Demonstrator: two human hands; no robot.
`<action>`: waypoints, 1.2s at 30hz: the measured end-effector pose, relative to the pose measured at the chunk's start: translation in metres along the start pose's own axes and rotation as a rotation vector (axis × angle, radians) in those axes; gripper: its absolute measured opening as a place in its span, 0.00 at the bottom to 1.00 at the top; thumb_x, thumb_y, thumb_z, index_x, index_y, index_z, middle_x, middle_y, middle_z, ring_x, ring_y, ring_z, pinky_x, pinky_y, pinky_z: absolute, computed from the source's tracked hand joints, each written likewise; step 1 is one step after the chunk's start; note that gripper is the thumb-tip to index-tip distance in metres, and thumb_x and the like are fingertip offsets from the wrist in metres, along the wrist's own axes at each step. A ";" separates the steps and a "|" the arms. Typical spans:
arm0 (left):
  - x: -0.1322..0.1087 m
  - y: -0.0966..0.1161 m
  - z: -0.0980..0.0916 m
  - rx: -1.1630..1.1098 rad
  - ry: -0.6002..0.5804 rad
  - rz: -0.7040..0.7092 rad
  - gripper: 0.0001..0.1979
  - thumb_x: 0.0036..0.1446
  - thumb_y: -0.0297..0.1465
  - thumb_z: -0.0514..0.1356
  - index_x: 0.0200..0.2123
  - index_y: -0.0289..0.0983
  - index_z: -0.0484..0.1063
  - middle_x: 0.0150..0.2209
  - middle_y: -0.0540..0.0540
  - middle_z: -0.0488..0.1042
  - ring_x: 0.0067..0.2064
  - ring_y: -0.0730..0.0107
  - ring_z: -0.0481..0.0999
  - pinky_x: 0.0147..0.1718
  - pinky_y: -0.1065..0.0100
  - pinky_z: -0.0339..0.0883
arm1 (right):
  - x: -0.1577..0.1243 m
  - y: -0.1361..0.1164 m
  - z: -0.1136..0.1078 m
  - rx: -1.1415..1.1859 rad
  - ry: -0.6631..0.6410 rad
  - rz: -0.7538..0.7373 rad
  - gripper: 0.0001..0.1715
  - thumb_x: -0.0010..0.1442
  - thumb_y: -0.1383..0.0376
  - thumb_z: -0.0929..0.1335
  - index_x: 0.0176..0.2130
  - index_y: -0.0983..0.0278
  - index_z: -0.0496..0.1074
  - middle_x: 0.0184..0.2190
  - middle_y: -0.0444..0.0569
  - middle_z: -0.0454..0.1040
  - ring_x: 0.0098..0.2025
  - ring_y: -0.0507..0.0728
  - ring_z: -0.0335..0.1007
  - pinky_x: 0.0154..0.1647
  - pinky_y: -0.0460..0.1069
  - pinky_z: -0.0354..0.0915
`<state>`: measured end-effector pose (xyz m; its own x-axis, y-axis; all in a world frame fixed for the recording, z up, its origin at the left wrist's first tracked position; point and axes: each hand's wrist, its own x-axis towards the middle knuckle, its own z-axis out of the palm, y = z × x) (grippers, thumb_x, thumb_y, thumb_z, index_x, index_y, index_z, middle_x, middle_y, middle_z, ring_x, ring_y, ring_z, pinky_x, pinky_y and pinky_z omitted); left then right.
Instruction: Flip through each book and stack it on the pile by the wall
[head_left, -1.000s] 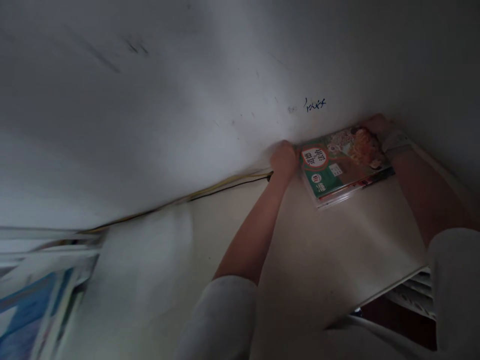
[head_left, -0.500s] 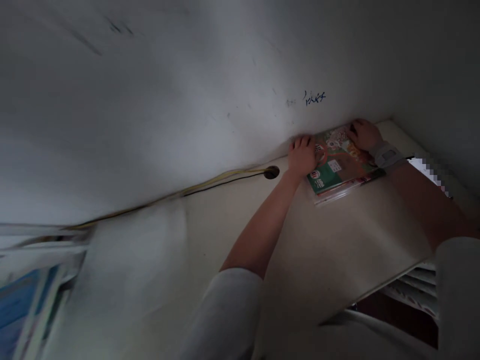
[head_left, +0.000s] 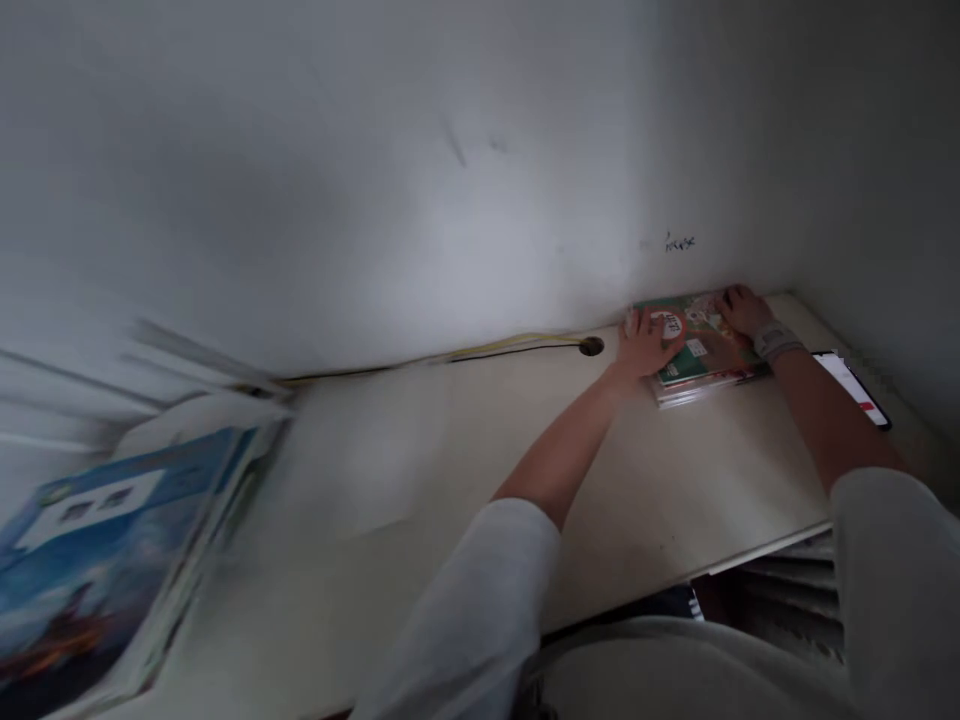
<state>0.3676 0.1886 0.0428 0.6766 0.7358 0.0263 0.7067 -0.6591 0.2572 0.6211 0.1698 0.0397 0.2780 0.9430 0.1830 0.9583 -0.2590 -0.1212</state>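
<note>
On my feed, the far left shows a motion-blurred stack of blue-covered books [head_left: 112, 540] on the white desk [head_left: 660, 470], well apart from both hands. A yellow and black cable [head_left: 517, 350] runs along the back of the desk to a dark round grommet [head_left: 591, 346], just beside my left hand [head_left: 645, 345]. That hand lies open, palm down, on the left part of a stack of green-covered books [head_left: 701, 355], which sits in the far right corner of the desk. Small dark handwriting [head_left: 680, 243] marks the wall above. My right hand [head_left: 742, 310], also open and not closed around anything, rests on the stack's right end, with a grey wristband [head_left: 775, 341] on its wrist. Further right, a smartphone [head_left: 851, 388] lies lit on the desk.
</note>
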 end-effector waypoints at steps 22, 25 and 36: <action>-0.346 -0.226 -0.037 0.174 -0.098 -0.512 0.36 0.63 0.46 0.47 0.64 0.26 0.49 0.67 0.27 0.46 0.68 0.50 0.45 0.62 0.50 0.46 | -0.219 -0.300 0.039 0.149 -0.229 -0.758 0.37 0.64 0.50 0.56 0.64 0.70 0.56 0.65 0.65 0.53 0.67 0.67 0.47 0.61 0.67 0.52; -0.348 -0.222 -0.035 0.154 0.007 -0.502 0.28 0.64 0.39 0.48 0.61 0.28 0.56 0.65 0.29 0.54 0.67 0.52 0.52 0.61 0.53 0.49 | -0.221 -0.348 0.036 0.169 -0.340 -0.825 0.41 0.65 0.47 0.55 0.65 0.72 0.52 0.66 0.66 0.50 0.67 0.66 0.46 0.62 0.67 0.50; -0.361 -0.211 -0.049 0.053 0.133 -0.508 0.18 0.61 0.22 0.45 0.51 0.35 0.68 0.49 0.36 0.73 0.46 0.59 0.77 0.45 0.62 0.69 | -0.238 -0.412 0.039 0.092 -0.275 -0.863 0.39 0.64 0.45 0.56 0.63 0.67 0.58 0.66 0.64 0.52 0.67 0.68 0.47 0.62 0.69 0.48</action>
<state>-0.0361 0.0694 0.0260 0.2162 0.9757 0.0342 0.9507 -0.2184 0.2202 0.1578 0.0605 0.0080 -0.5703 0.8214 0.0085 0.8139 0.5664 -0.1298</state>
